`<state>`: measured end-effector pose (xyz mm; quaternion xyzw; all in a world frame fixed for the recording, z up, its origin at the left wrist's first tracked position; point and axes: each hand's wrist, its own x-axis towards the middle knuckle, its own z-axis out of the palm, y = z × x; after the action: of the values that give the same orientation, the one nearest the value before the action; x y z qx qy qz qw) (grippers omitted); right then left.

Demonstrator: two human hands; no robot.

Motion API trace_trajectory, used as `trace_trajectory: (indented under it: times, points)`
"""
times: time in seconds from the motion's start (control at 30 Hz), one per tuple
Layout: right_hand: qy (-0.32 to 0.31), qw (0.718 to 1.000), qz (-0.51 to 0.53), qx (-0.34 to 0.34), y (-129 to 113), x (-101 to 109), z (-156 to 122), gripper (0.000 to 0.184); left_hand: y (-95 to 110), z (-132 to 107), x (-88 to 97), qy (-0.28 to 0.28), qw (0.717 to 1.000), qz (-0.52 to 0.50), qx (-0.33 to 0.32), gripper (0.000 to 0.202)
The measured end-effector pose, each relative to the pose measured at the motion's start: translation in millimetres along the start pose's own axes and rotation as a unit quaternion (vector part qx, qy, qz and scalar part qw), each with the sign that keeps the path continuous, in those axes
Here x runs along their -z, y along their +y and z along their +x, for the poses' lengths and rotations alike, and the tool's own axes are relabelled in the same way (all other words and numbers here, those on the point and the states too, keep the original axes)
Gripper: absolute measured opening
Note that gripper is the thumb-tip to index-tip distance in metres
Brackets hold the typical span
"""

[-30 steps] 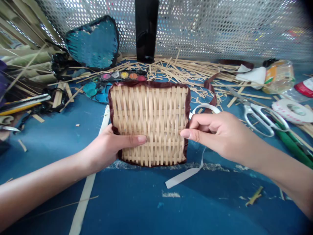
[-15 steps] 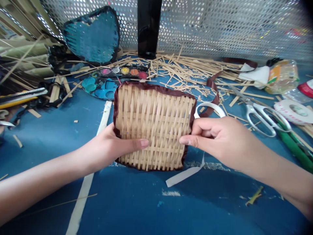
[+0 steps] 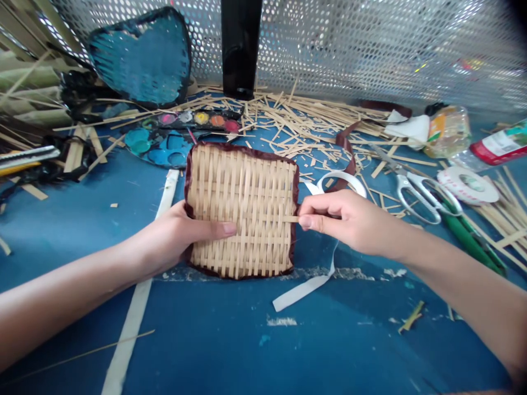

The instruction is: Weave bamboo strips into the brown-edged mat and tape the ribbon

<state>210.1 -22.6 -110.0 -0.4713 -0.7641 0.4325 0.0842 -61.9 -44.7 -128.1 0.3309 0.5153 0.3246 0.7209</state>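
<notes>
A square mat (image 3: 242,211) woven of pale bamboo strips, edged with dark maroon ribbon, lies on the blue table (image 3: 255,340). My left hand (image 3: 181,236) grips its left edge, thumb flat across the weave, fingers hidden under it. My right hand (image 3: 341,219) pinches the end of one horizontal bamboo strip (image 3: 291,219) that sticks out at the mat's right edge. A white ribbon (image 3: 304,288) loops behind that hand and trails down onto the table.
Loose bamboo offcuts (image 3: 296,118) litter the back. A paint palette (image 3: 185,129) and a blue heart-shaped woven piece (image 3: 142,57) sit at back left. Scissors (image 3: 415,189), a tape roll (image 3: 467,185) and green-handled tool (image 3: 469,238) lie right. A black post (image 3: 239,46) stands against perforated metal.
The mat has tipped from upright to lying flatter and shifted slightly left. My right hand moved from its edge to pinching a strip end, now drawn out a little.
</notes>
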Motion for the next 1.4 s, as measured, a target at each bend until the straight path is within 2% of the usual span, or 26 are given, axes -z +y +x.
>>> trace_trajectory:
  times: [0.13, 0.3, 0.4, 0.5, 0.6, 0.63, 0.67, 0.7, 0.73, 0.77, 0.8, 0.83, 0.87, 0.9, 0.93, 1.0, 1.2, 1.3, 1.4]
  points:
    - [0.001, 1.0, 0.009, 0.004, 1, -3, 3, 0.028, -1, -1, -3.1, 0.011, 1.0, 0.009, -0.002, 0.053]
    - [0.041, 0.999, 0.031, 0.017, -1, -1, 4, 0.026, 0, -4, -8.8, 0.007, 1.0, -0.008, -0.015, 0.06]
    - [0.039, 0.999, 0.031, 0.013, 0, 1, 3, 0.027, 1, 0, -9.0, -0.005, 1.0, 0.001, -0.025, 0.062]
    - [0.036, 0.999, 0.029, 0.006, 4, 2, 4, 0.027, 6, 8, -1.4, -0.03, 0.996, 0.073, -0.044, 0.058]
    - [0.038, 0.999, 0.025, 0.004, 8, 4, 5, 0.029, 23, 11, 13.3, -0.05, 0.966, 0.243, -0.069, 0.047]
    - [0.036, 0.999, 0.022, 0.001, 8, 4, 5, 0.03, 31, 10, 18.2, -0.033, 0.943, 0.319, -0.092, 0.047]
    - [0.031, 0.999, 0.019, -0.004, 8, 5, 6, 0.031, 39, 7, 22.2, 0.006, 0.907, 0.399, -0.13, 0.047]
    - [0.026, 0.999, 0.015, -0.01, 8, 6, 6, 0.031, 46, 4, 24.7, 0.074, 0.852, 0.483, -0.188, 0.045]
    - [0.018, 1.0, 0.011, -0.017, 8, 7, 6, 0.031, 52, 1, 25.6, 0.145, 0.775, 0.559, -0.257, 0.042]
    - [0.01, 1.0, 0.006, -0.023, 8, 7, 6, 0.032, 55, -1, 24.7, 0.175, 0.696, 0.616, -0.324, 0.037]
    - [0.001, 1.0, 0.001, -0.029, 8, 8, 6, 0.032, 56, -2, 22.1, 0.155, 0.626, 0.657, -0.391, 0.03]
    - [-0.009, 0.999, -0.002, -0.034, 8, 8, 7, 0.031, 55, -1, 18.1, 0.093, 0.567, 0.685, -0.447, 0.027]
    - [-0.019, 0.999, -0.005, -0.037, 8, 8, 8, 0.031, 53, 2, 13.2, 0.005, 0.523, 0.7, -0.486, 0.027]
    - [-0.028, 0.999, -0.007, -0.039, 9, 9, 9, 0.029, 49, 7, 7.7, -0.086, 0.488, 0.704, -0.508, 0.029]
    - [-0.037, 0.999, -0.006, -0.039, 10, 9, 10, 0.027, 46, 12, 2.3, -0.15, 0.46, 0.709, -0.513, 0.031]
    - [-0.055, 0.998, 0.001, -0.036, 12, 9, 13, 0.023, 41, 24, -7.2, -0.208, 0.431, 0.718, -0.506, 0.031]
    - [-0.079, 0.995, -0.019, -0.065, 11, 11, 18, 0.017, 56, 40, -21.3, -0.303, 0.418, 0.709, -0.48, 0.03]
    - [-0.08, 0.993, -0.027, -0.083, 9, 11, 19, 0.017, 58, 45, -24.7, -0.332, 0.372, 0.723, -0.479, 0.034]
    - [-0.082, 0.991, -0.045, -0.095, 9, 12, 20, 0.017, 54, 50, -25.3, -0.332, 0.325, 0.721, -0.514, 0.036]
